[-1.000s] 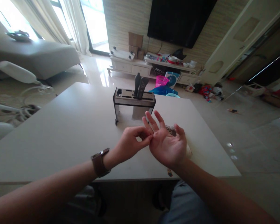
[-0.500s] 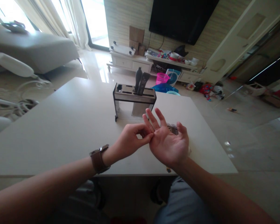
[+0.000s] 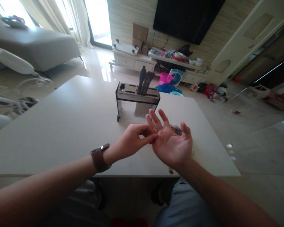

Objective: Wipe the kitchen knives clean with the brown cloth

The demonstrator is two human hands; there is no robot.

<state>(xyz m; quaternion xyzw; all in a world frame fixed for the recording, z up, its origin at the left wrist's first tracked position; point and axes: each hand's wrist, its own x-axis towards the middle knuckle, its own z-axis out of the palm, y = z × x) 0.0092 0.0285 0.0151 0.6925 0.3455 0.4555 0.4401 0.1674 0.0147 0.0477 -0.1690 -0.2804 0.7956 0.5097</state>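
My right hand (image 3: 174, 146) is held palm up over the white table (image 3: 61, 126), its fingers spread. The thumb and fingers of my left hand (image 3: 132, 140) pinch together at the outer edge of the right palm, below the little finger; whatever may lie between them is hidden. A brown-strapped watch (image 3: 100, 159) is on my left wrist. Beyond the hands stands a knife block (image 3: 137, 98), with two dark handles (image 3: 146, 82) sticking up and a broad blade (image 3: 142, 109) showing below. Behind my right hand, a dark patterned thing (image 3: 177, 130) is mostly covered.
A small yellow and black piece (image 3: 170, 170) lies near the table's front edge. Past the table are a pink basket (image 3: 165, 78), a blue tub (image 3: 168, 88) and a low white cabinet (image 3: 124, 61). White chairs (image 3: 13, 63) stand at the left.
Both hands keep nearly the same pose, the left still pinching at the right palm's edge. The view has shifted slightly.
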